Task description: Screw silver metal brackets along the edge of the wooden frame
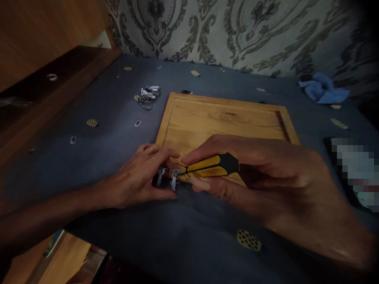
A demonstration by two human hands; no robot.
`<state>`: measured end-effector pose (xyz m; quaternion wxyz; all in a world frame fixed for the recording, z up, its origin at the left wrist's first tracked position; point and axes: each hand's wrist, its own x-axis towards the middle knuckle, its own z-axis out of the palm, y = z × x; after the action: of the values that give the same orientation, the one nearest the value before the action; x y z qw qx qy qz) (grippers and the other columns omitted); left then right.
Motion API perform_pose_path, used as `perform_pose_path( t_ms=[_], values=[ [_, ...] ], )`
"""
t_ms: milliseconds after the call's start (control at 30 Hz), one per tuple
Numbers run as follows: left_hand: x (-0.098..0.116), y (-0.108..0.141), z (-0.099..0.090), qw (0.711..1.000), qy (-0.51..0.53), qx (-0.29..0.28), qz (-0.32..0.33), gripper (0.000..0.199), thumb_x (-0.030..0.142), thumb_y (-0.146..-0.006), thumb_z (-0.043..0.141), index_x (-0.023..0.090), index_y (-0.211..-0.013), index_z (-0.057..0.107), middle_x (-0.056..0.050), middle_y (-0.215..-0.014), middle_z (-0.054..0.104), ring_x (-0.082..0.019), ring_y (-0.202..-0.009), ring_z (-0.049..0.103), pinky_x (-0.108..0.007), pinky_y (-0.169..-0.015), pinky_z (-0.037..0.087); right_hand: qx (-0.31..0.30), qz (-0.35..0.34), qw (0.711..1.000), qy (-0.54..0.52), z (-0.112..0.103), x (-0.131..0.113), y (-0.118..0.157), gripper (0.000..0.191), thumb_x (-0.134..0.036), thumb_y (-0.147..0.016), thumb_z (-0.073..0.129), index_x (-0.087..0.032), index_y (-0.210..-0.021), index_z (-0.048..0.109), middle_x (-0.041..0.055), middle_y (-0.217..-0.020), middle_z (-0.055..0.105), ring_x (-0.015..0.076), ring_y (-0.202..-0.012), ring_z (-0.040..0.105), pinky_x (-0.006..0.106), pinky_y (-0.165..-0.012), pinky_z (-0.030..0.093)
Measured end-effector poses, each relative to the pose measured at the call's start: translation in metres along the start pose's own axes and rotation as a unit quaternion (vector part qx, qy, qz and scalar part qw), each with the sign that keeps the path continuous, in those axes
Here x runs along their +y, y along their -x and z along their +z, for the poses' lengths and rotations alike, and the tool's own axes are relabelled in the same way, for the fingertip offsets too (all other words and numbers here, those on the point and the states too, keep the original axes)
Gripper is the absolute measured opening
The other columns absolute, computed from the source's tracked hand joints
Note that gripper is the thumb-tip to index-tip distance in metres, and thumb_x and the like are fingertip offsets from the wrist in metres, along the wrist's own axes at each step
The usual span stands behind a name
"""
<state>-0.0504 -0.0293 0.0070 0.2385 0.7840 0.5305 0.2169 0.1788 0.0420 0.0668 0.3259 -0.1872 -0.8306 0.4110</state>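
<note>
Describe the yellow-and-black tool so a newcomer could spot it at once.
Start at the wooden board on the blue cloth. At its near edge, the right hand holds the screwdriver. Its yellow-and-black handle is the only bright thing there; the parts under the left hand are small and silvery.

Left hand [139,179]: fingers pinched on a small metal fitting [167,175] at the near-left corner of a wooden board [225,118]. Right hand [266,173]: gripping a yellow-and-black screwdriver [211,166], tip at the fitting. Tabletop [103,157]: covered with a blue-grey cloth. Loose metal parts [149,94]: heaped left of the board's far corner. Blue rag [322,90]: far right, by the patterned wall [237,31].
</note>
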Motion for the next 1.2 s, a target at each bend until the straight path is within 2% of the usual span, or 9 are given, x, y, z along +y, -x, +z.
perform_pose_path(
  t_ms=[100, 200, 300, 400, 533, 667, 867, 1033, 1200],
  values=[
    [0.002, 0.000, -0.002, 1.000, -0.006, 0.001, -0.004, 0.057, 0.034, -0.088, 0.085, 0.021, -0.137, 0.059, -0.006, -0.121, 0.074, -0.033, -0.126, 0.065, -0.051, -0.113, 0.051, 0.029, -0.031, 0.997, 0.057, 0.003, 0.001, 0.002, 0.014, -0.027, -0.096, 0.083, -0.027, -0.091, 0.070, -0.0065, -0.082, 0.077, 0.0108, -0.068, 0.074, 0.019, -0.063, 0.064],
    [0.004, 0.001, -0.003, 1.000, -0.008, -0.006, -0.005, 0.055, 0.032, -0.090, 0.082, 0.019, -0.139, 0.058, -0.007, -0.121, 0.075, -0.032, -0.125, 0.064, -0.051, -0.112, 0.051, 0.059, -0.051, 0.991, 0.112, 0.008, 0.000, 0.007, 0.018, -0.029, -0.097, 0.082, -0.027, -0.095, 0.064, -0.0072, -0.083, 0.074, 0.0090, -0.062, 0.069, 0.019, -0.060, 0.062],
    [0.002, 0.001, -0.003, 1.000, -0.007, -0.010, -0.001, 0.058, 0.033, -0.090, 0.082, 0.021, -0.141, 0.056, -0.006, -0.121, 0.075, -0.031, -0.124, 0.066, -0.051, -0.113, 0.050, 0.050, -0.014, 0.992, 0.114, 0.011, -0.001, 0.009, 0.022, -0.035, -0.096, 0.082, -0.029, -0.092, 0.061, -0.0078, -0.081, 0.071, 0.0108, -0.063, 0.069, 0.022, -0.059, 0.062],
    [-0.001, 0.000, 0.000, 1.000, -0.010, 0.004, 0.006, 0.059, 0.037, -0.089, 0.084, 0.025, -0.140, 0.056, -0.004, -0.122, 0.074, -0.031, -0.123, 0.067, -0.051, -0.114, 0.049, 0.041, 0.027, 0.998, 0.046, 0.010, -0.001, 0.004, 0.022, -0.030, -0.096, 0.082, -0.029, -0.086, 0.062, -0.0086, -0.079, 0.070, 0.0108, -0.066, 0.072, 0.020, -0.062, 0.064],
    [-0.001, 0.000, 0.000, 1.000, -0.009, 0.006, 0.014, 0.058, 0.040, -0.089, 0.086, 0.025, -0.137, 0.057, -0.004, -0.119, 0.074, -0.032, -0.121, 0.067, -0.052, -0.112, 0.050, 0.010, 0.032, 0.999, -0.021, 0.004, -0.004, -0.004, 0.011, -0.019, -0.094, 0.080, -0.028, -0.095, 0.074, -0.0041, -0.095, 0.082, 0.0137, -0.084, 0.080, 0.018, -0.070, 0.067],
    [0.004, -0.001, -0.003, 1.000, -0.012, -0.005, 0.003, 0.053, 0.030, -0.089, 0.086, 0.024, -0.133, 0.058, -0.005, -0.120, 0.076, -0.031, -0.122, 0.068, -0.051, -0.115, 0.048, -0.032, 0.048, 0.997, -0.059, -0.001, -0.004, -0.005, 0.021, -0.013, -0.091, 0.079, -0.032, -0.101, 0.081, -0.0021, -0.105, 0.085, 0.0187, -0.098, 0.083, 0.022, -0.075, 0.071],
    [-0.002, 0.000, 0.000, 1.000, -0.020, 0.003, 0.019, 0.056, 0.035, -0.088, 0.087, 0.024, -0.135, 0.059, -0.004, -0.118, 0.075, -0.032, -0.120, 0.067, -0.051, -0.113, 0.050, 0.012, 0.003, 1.000, -0.008, 0.002, -0.001, 0.002, 0.008, -0.025, -0.094, 0.083, -0.030, -0.096, 0.078, -0.0033, -0.098, 0.083, 0.0180, -0.091, 0.081, 0.025, -0.069, 0.068],
    [-0.004, 0.000, 0.001, 0.999, -0.035, -0.004, 0.008, 0.052, 0.040, -0.087, 0.087, 0.024, -0.130, 0.062, -0.007, -0.122, 0.074, -0.033, -0.123, 0.066, -0.054, -0.114, 0.050, 0.036, -0.049, 0.996, 0.071, 0.006, -0.001, 0.003, 0.014, -0.021, -0.096, 0.082, -0.025, -0.090, 0.069, -0.0060, -0.080, 0.071, 0.0080, -0.064, 0.067, 0.016, -0.063, 0.060],
    [0.001, 0.000, -0.002, 1.000, -0.026, -0.017, -0.002, 0.047, 0.040, -0.089, 0.086, 0.026, -0.127, 0.063, -0.006, -0.126, 0.075, -0.035, -0.131, 0.064, -0.055, -0.118, 0.048, 0.046, -0.052, 0.995, 0.072, 0.010, 0.001, 0.003, 0.015, -0.024, -0.098, 0.080, -0.028, -0.092, 0.066, -0.0058, -0.086, 0.075, 0.0108, -0.069, 0.068, 0.020, -0.066, 0.063]
  ],
)
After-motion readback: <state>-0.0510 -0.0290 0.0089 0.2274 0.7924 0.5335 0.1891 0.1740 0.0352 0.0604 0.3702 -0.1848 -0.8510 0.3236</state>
